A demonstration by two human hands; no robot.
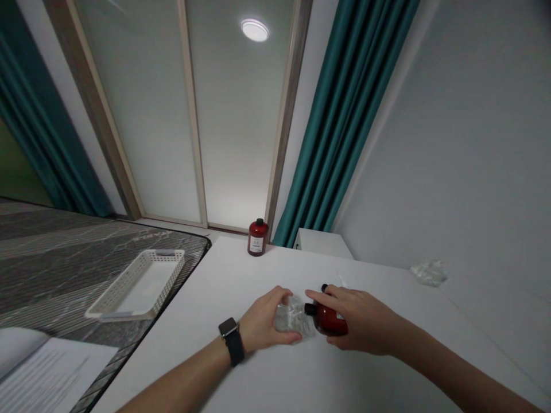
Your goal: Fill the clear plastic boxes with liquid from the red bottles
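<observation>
My left hand (pixel 271 321), with a dark smartwatch on its wrist, curls its thumb and fingers around a crumpled clear plastic bag (pixel 295 316) just above the white table. To its right, my right hand (pixel 364 321) grips a dark red bottle (pixel 331 322) from above. That bottle lies on its side, its black cap pointing left at the bag. A second black cap (pixel 324 287) shows just behind; whatever it sits on is mostly covered by my right hand. Another red bottle (pixel 257 238) with a white label stands upright at the table's far edge.
The white table (pixel 206 310) meets a wall on the right, where another crumpled clear plastic bag (pixel 429 272) lies. Left of the table, a white perforated basket (pixel 140 284) and an open book (pixel 60 373) rest on a grey patterned surface. A white cabinet (pixel 322 242) stands behind.
</observation>
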